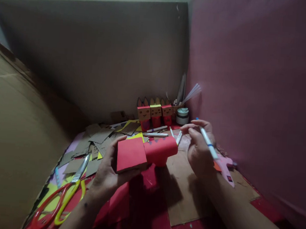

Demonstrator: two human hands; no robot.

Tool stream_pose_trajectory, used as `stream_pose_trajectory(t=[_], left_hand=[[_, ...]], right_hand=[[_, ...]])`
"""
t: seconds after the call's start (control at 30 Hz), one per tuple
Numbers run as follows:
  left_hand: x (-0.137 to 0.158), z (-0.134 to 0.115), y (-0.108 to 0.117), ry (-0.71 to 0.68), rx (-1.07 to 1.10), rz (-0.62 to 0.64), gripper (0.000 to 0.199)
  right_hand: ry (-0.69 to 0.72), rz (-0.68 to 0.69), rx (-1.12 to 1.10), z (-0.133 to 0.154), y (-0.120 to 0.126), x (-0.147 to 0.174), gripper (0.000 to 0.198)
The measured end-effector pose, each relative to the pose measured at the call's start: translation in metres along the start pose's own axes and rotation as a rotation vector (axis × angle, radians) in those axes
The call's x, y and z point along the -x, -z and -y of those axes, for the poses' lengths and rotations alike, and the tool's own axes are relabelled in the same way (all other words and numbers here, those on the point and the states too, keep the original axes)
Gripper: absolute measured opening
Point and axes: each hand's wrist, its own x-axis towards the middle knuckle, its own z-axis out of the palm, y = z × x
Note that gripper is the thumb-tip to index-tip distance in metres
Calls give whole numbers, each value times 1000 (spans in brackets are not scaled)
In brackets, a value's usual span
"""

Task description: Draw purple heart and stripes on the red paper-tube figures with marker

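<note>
my left hand (108, 169) grips the red figure (150, 153) by its square end, over the red surface (145, 214). long axis noted: roughly left to right, tube end toward my right hand (198, 149), the nearer hand to it. that hand holds a marker (206, 139), blue end up, apart from the tube.

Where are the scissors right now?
In the head view, the scissors lie at lower left, beside the left forearm and next to cardboard scraps.
</note>
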Motion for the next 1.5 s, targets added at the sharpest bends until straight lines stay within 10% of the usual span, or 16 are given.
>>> stream_pose_trajectory(t=[0.23,0.43,0.77,1.5], left_hand=[[6,17,1,-94,-6,-32,86],[12,12,-7,-69,63,-47,81],[10,23,-5,-143,33,2,80],[9,17,-6,-185,-21,-36,79]], right_hand=[[215,420,162,33,-5,60,28],[-62,327,61,20,-11,82,13],[252,380,236,20,-10,73,23],[360,290,506,18,-13,68,19]])
